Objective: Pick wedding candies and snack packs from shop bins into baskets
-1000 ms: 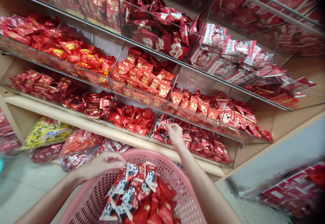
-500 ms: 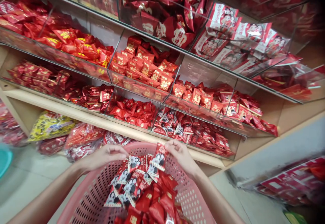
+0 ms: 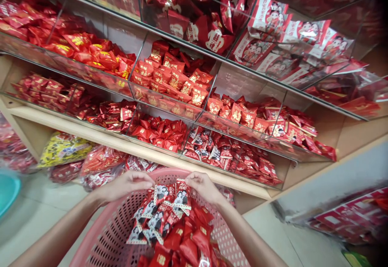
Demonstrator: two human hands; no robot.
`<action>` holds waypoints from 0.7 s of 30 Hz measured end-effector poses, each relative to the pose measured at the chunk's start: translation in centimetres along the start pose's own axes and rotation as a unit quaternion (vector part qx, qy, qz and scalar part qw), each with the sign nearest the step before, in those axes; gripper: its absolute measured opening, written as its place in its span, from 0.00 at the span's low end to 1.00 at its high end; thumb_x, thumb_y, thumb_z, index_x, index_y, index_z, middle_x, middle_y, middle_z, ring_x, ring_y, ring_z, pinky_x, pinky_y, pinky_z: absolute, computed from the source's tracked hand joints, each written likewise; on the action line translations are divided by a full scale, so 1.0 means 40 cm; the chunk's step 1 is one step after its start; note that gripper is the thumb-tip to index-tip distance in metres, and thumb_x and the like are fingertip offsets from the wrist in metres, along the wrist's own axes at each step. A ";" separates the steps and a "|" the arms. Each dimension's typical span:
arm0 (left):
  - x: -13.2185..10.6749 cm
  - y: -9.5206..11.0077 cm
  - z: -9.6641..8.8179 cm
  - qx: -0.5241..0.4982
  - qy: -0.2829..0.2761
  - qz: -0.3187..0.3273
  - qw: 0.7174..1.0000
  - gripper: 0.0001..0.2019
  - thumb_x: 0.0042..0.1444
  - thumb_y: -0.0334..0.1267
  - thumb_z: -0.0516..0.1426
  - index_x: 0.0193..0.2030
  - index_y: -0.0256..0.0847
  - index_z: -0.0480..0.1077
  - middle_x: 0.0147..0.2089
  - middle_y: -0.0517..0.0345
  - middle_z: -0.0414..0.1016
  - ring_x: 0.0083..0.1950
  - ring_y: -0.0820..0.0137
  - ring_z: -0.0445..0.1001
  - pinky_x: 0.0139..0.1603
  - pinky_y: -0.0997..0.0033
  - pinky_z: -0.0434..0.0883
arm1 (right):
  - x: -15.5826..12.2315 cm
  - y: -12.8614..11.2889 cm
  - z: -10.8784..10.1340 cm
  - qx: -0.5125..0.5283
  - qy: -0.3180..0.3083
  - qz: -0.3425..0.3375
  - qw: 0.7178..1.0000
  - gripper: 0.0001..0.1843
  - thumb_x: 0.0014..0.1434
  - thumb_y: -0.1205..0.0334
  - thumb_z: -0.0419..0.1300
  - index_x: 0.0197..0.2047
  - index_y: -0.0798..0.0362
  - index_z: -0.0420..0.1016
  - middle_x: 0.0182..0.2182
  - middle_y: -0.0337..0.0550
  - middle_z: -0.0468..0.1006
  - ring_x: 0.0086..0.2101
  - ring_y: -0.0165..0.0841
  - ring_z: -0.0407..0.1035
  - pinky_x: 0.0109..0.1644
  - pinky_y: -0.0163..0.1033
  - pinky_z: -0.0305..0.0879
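A pink perforated plastic basket (image 3: 101, 234) stands in front of me, heaped with small wrapped candies. Some are plain glossy red candy packets (image 3: 174, 236); others are red with black-and-white cartoon figures and pale crimped edges. On the left of the heap, my left hand (image 3: 129, 184) is closed, its fingertips pinching the edge of a figured candy packet (image 3: 163, 193). My right hand (image 3: 204, 187) is closed too, thumb and finger on the top corner of another figured packet (image 3: 182, 196). These two packets lie side by side, overlapping the pile.
Beyond the basket rises a wooden shelf (image 3: 72, 127) with clear dividers, its bins full of red candy packets (image 3: 176, 77). White-and-red packets (image 3: 269, 14) sit upper right. Bagged sweets (image 3: 65, 148) lie underneath. A turquoise basin (image 3: 9, 190) is at far left.
My right hand has moved left and slightly down, bringing its figured packet in beside the one at my left hand. My left hand has hardly moved.
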State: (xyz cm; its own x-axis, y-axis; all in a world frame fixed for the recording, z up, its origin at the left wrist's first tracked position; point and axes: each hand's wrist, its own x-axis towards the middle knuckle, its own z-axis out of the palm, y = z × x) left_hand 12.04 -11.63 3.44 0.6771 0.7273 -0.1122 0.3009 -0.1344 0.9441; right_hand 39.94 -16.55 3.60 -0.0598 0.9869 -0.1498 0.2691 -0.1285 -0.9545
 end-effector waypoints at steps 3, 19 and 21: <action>0.001 0.003 -0.001 -0.008 0.003 0.000 1.000 0.18 0.50 0.52 0.58 0.39 0.41 0.77 0.41 0.57 0.79 0.45 0.64 0.74 0.50 0.67 0.68 | 0.016 0.001 0.022 -0.006 -0.016 -0.004 1.000 0.17 0.44 0.47 0.63 0.26 0.54 0.68 0.16 0.30 0.63 0.16 0.24 0.54 0.22 0.32 0.51; -0.001 -0.008 0.000 -0.001 0.005 0.000 1.000 0.17 0.52 0.52 0.57 0.40 0.42 0.77 0.43 0.57 0.79 0.46 0.65 0.74 0.50 0.68 0.67 | -0.005 -0.056 -0.003 -0.340 0.210 -0.154 0.904 0.09 0.60 0.60 0.52 0.36 0.50 0.72 0.33 0.43 0.77 0.31 0.34 0.70 0.36 0.37 0.61; -0.002 -0.007 0.000 0.002 0.006 0.001 1.000 0.17 0.52 0.52 0.57 0.39 0.42 0.77 0.43 0.57 0.79 0.46 0.64 0.74 0.50 0.68 0.67 | 0.005 -0.072 -0.046 -0.387 0.223 -0.183 0.876 0.10 0.61 0.63 0.50 0.38 0.50 0.72 0.35 0.44 0.75 0.32 0.34 0.69 0.37 0.37 0.60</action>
State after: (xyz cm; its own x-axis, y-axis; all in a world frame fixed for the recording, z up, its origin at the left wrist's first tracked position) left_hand 11.91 -11.64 3.20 0.6701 0.7345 -0.1074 0.3021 -0.1377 0.9433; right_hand 40.93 -15.79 6.81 0.0575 0.9100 0.4106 0.8917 0.1382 -0.4311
